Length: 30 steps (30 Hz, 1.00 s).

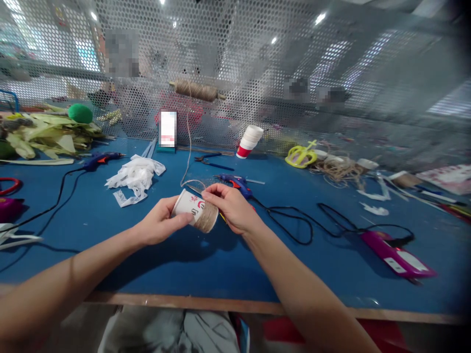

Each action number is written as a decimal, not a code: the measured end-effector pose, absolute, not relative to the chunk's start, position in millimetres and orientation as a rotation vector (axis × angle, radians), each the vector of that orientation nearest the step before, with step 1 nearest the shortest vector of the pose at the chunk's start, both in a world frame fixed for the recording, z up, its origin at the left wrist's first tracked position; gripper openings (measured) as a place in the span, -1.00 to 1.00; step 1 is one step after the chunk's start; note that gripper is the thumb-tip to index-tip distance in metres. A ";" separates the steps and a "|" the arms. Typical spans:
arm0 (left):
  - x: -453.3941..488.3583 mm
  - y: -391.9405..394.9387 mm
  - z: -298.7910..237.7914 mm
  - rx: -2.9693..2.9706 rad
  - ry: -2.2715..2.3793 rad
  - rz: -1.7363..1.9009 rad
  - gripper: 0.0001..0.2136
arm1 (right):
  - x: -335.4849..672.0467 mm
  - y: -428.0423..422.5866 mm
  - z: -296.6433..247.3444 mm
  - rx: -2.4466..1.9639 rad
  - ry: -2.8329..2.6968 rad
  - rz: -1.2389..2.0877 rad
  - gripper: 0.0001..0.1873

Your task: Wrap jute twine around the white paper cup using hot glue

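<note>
A white paper cup [188, 208] with red and black print lies tilted on its side in my left hand [164, 220], whose fingers and thumb close around its open end. Tan twine [205, 219] is wound in bands about the lower part of the cup. My right hand [230, 208] pinches the twine at the cup's upper edge. From there the strand runs up to a twine spool [196, 91] on a stick at the mesh panel. Just behind my right hand rests a blue glue gun [235, 182].
Pliers [209, 157], stacked cups [250, 140] and a phone [168, 130] stand or lie toward the mesh. Crumpled white plastic [136, 176] is at left, near a second glue gun [101, 160]. A purple power strip [397, 255] and black cord lie right.
</note>
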State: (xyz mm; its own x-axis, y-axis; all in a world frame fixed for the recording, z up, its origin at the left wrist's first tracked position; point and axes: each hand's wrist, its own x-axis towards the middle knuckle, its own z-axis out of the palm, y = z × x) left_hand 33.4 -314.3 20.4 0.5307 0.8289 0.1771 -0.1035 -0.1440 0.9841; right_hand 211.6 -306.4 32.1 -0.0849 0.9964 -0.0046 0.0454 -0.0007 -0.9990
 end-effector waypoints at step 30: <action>45.3 -308.0 18.9 1.222 0.795 1.175 -0.61 | 197.9 -326.9 26.5 -1.156 -1.874 0.033 -0.75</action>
